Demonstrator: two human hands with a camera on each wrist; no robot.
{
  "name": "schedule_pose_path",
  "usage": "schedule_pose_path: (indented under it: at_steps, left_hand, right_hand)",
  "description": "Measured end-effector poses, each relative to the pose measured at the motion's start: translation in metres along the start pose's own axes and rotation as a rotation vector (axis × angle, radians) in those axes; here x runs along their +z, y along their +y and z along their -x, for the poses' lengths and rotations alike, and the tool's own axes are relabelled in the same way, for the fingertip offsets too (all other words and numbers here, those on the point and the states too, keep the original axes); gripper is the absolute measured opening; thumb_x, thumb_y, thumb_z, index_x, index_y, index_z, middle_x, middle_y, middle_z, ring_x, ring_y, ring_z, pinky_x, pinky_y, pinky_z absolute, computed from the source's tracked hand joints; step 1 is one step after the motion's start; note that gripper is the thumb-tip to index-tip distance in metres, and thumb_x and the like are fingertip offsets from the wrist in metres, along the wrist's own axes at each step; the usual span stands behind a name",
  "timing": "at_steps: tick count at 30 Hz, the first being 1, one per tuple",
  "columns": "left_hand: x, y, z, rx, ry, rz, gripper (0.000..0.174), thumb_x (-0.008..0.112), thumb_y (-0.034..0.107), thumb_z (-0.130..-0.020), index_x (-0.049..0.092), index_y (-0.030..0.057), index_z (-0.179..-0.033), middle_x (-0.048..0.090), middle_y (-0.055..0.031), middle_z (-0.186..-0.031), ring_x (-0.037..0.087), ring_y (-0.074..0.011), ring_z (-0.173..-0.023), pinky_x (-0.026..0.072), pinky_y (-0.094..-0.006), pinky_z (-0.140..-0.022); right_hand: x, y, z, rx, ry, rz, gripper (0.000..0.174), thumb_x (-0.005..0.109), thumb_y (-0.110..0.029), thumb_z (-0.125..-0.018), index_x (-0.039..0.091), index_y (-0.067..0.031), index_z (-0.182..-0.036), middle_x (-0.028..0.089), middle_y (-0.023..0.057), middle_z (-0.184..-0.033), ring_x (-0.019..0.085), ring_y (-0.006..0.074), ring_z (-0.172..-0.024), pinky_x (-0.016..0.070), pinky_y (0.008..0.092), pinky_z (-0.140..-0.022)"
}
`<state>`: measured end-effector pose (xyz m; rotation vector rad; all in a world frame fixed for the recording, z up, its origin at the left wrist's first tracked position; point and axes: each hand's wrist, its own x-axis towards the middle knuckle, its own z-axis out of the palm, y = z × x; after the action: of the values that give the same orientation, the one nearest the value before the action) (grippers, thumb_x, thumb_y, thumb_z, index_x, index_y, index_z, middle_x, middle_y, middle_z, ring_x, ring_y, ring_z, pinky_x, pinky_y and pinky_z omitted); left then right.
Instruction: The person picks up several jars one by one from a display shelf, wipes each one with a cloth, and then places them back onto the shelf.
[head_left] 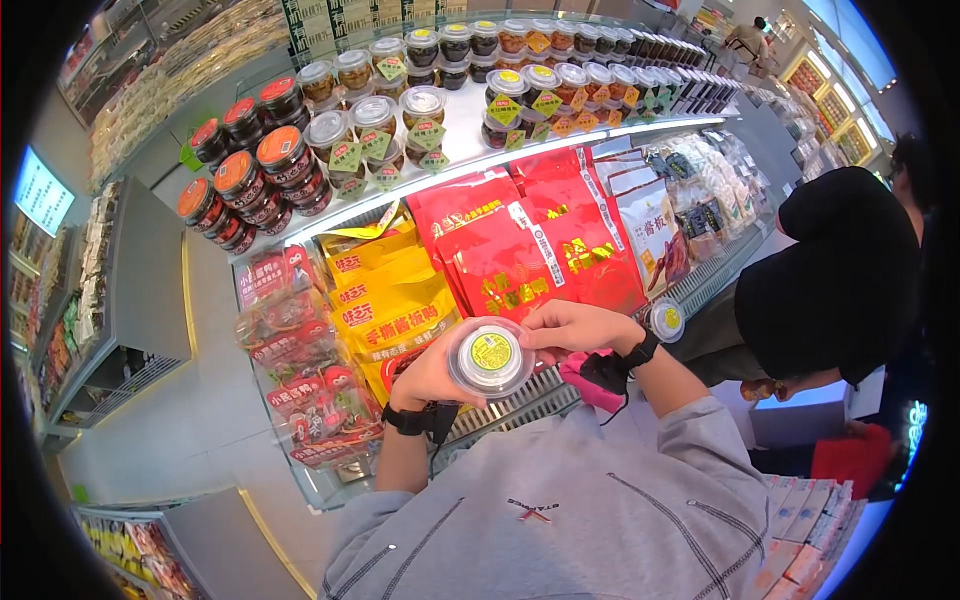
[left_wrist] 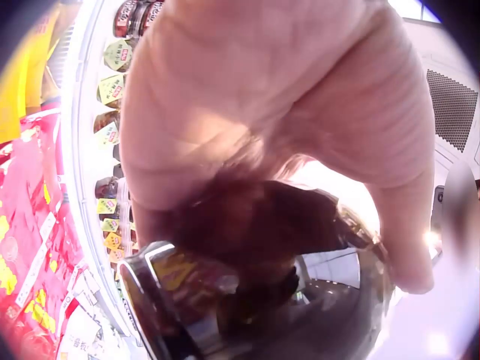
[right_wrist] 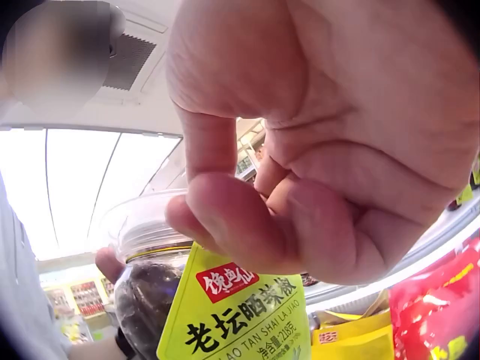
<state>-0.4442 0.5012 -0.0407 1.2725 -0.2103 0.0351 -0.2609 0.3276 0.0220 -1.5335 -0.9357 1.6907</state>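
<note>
A clear round plastic jar [head_left: 490, 362] with dark contents and a yellow-green sticker on its lid is held in front of my chest. My left hand [head_left: 428, 372] grips it from the left side; the left wrist view shows fingers wrapped about its glossy body [left_wrist: 322, 322]. At the right edge of the lid my right hand [head_left: 578, 328] has its thumb and fingertips curled together. Close up in the right wrist view, those fingertips pinch the top of a yellow-green label [right_wrist: 232, 319] hanging at an angle on the jar's side.
Red bags [head_left: 540, 255] and yellow bags [head_left: 400, 310] fill the display case ahead. Stacked jars [head_left: 375, 115] line the shelf above. Another lidded jar [head_left: 666, 320] sits at the case's front edge. A person in black [head_left: 840, 270] stands close on the right.
</note>
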Motion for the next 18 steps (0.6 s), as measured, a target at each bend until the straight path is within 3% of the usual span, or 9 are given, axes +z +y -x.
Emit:
schedule_pose_path:
  at_steps: [5, 7, 10, 11, 14, 15, 18]
  left_hand:
    - [-0.008, 0.004, -0.009, -0.087, -0.052, -0.030, 0.098, 0.094, 0.018, -0.053, 0.044, 0.0039, -0.136, 0.052, -0.0059, -0.133, 0.048, -0.0175, -0.123, 0.0356, -0.0338, -0.107]
    - [-0.017, -0.004, -0.009, -0.092, 0.050, -0.084, 0.098, 0.093, 0.017, -0.056, 0.042, 0.0044, -0.138, 0.050, -0.0075, -0.136, 0.046, -0.0190, -0.126, 0.0348, -0.0348, -0.107]
    - [-0.028, -0.029, -0.010, -0.034, 0.465, -0.055, 0.092, 0.089, 0.017, -0.064, 0.039, 0.0036, -0.140, 0.048, -0.0104, -0.138, 0.044, -0.0224, -0.129, 0.0347, -0.0375, -0.107]
    - [-0.033, -0.035, -0.009, -0.091, 0.602, -0.135, 0.078, 0.082, 0.016, -0.075, 0.039, 0.0023, -0.140, 0.048, -0.0124, -0.137, 0.046, -0.0249, -0.127, 0.0371, -0.0387, -0.105]
    - [-0.045, -0.059, 0.005, -0.188, 0.826, -0.119, 0.064, 0.074, 0.016, -0.084, 0.041, 0.0013, -0.137, 0.049, -0.0134, -0.135, 0.049, -0.0232, -0.123, 0.0422, -0.0365, -0.100]
    - [-0.046, -0.069, 0.011, -0.184, 0.854, -0.140, 0.054, 0.071, 0.016, -0.087, 0.046, 0.0008, -0.132, 0.052, -0.0137, -0.131, 0.053, -0.0203, -0.116, 0.0465, -0.0318, -0.093]
    - [-0.035, -0.088, 0.028, -0.313, 0.878, -0.102, 0.050, 0.071, 0.016, -0.087, 0.049, 0.0003, -0.128, 0.057, -0.0130, -0.123, 0.057, -0.0183, -0.109, 0.0486, -0.0291, -0.089]
  right_hand:
    - [-0.015, -0.005, -0.012, 0.112, -0.142, 0.004, 0.031, 0.055, -0.027, -0.092, 0.061, -0.0036, -0.073, 0.054, -0.0018, -0.056, 0.048, 0.0053, -0.046, 0.0364, 0.0213, -0.044]
    - [-0.024, 0.001, -0.020, 0.075, -0.051, 0.022, 0.029, 0.054, -0.025, -0.090, 0.062, -0.0028, -0.073, 0.054, -0.0012, -0.055, 0.047, 0.0054, -0.045, 0.0363, 0.0212, -0.044]
    - [-0.042, -0.002, -0.029, 0.084, 0.155, -0.049, 0.030, 0.055, -0.024, -0.090, 0.065, -0.0010, -0.074, 0.056, 0.0012, -0.055, 0.048, 0.0068, -0.042, 0.0374, 0.0205, -0.042]
    - [-0.052, 0.001, -0.035, 0.073, 0.236, -0.106, 0.030, 0.055, -0.024, -0.090, 0.065, -0.0009, -0.075, 0.057, 0.0017, -0.056, 0.049, 0.0074, -0.042, 0.0379, 0.0203, -0.042]
    - [-0.095, 0.015, -0.068, -0.001, 0.479, -0.258, 0.025, 0.053, -0.021, -0.091, 0.064, -0.0035, -0.077, 0.060, 0.0028, -0.059, 0.052, 0.0091, -0.043, 0.0385, 0.0208, -0.042]
    - [-0.110, 0.013, -0.082, -0.022, 0.552, -0.305, 0.024, 0.053, -0.020, -0.091, 0.063, -0.0041, -0.076, 0.061, 0.0028, -0.061, 0.052, 0.0089, -0.044, 0.0376, 0.0214, -0.042]
    - [-0.154, 0.004, -0.132, -0.093, 0.728, -0.387, 0.024, 0.052, -0.018, -0.090, 0.062, -0.0050, -0.074, 0.062, 0.0027, -0.063, 0.052, 0.0084, -0.047, 0.0354, 0.0226, -0.043]
